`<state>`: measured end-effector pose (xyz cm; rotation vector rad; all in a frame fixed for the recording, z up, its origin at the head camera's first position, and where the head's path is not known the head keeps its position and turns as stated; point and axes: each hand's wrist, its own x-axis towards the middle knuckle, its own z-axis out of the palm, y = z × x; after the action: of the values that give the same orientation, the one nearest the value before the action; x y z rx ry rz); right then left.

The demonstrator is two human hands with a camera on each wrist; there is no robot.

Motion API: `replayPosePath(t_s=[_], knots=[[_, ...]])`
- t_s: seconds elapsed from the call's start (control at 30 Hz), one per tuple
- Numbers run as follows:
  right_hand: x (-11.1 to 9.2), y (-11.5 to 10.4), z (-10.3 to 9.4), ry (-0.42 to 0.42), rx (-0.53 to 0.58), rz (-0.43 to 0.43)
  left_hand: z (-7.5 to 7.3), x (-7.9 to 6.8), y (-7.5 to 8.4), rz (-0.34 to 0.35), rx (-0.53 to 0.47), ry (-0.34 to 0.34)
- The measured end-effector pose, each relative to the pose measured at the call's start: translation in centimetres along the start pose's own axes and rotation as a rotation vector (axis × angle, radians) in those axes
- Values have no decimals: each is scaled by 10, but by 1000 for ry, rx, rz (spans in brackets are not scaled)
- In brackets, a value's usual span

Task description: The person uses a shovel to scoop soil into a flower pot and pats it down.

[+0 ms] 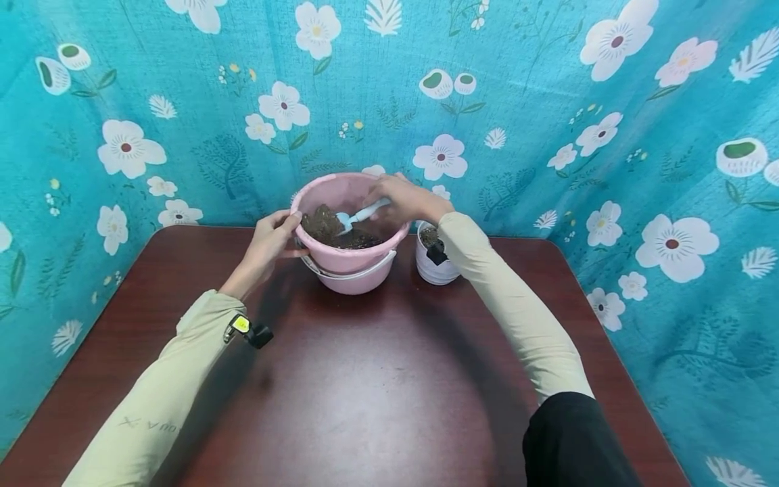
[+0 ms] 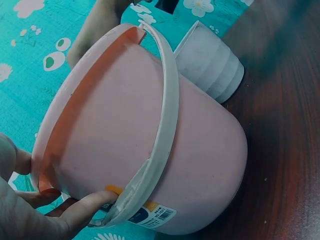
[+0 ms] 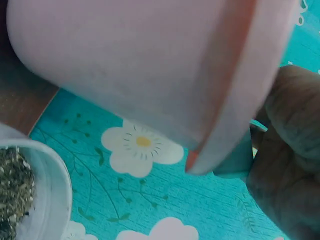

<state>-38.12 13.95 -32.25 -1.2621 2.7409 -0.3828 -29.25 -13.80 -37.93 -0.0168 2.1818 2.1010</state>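
A pink bucket [image 1: 349, 283] with a white handle [image 2: 170, 95] stands at the table's far side, dark soil [image 1: 322, 224] inside it. My left hand [image 1: 263, 247] grips its left rim; in the left wrist view the thumb and fingers pinch the rim and one finger lies by the handle. Over the bucket's right side my right hand [image 1: 402, 198] holds a light blue trowel [image 1: 364, 212], its blade down at the soil. In the right wrist view the right hand [image 3: 292, 145] is partly behind the rim, and most of the trowel is hidden there.
Close to the bucket's right stands a white ribbed pot [image 1: 437, 270], filled with a coarse brownish mix [image 3: 15, 190]. Both are on a dark red-brown table [image 1: 365, 385]. A blue floral curtain [image 1: 365, 81] hangs right behind the table's far edge.
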Motion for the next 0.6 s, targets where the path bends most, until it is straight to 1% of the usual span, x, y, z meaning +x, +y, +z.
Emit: replayPosePath(t_s=[0.13, 0.27, 0.47, 0.6], knots=[[-13, 3, -3, 45, -20, 43, 1, 1, -1, -7, 4, -2], [-25, 6, -1, 118, -50, 91, 3, 2, 0, -10, -1, -2], [-38, 1, 5, 209, -47, 122, 3, 2, 0, -20, -3, 2], [-46, 0, 9, 268, -75, 127, 3, 2, -1, -14, 3, 4]])
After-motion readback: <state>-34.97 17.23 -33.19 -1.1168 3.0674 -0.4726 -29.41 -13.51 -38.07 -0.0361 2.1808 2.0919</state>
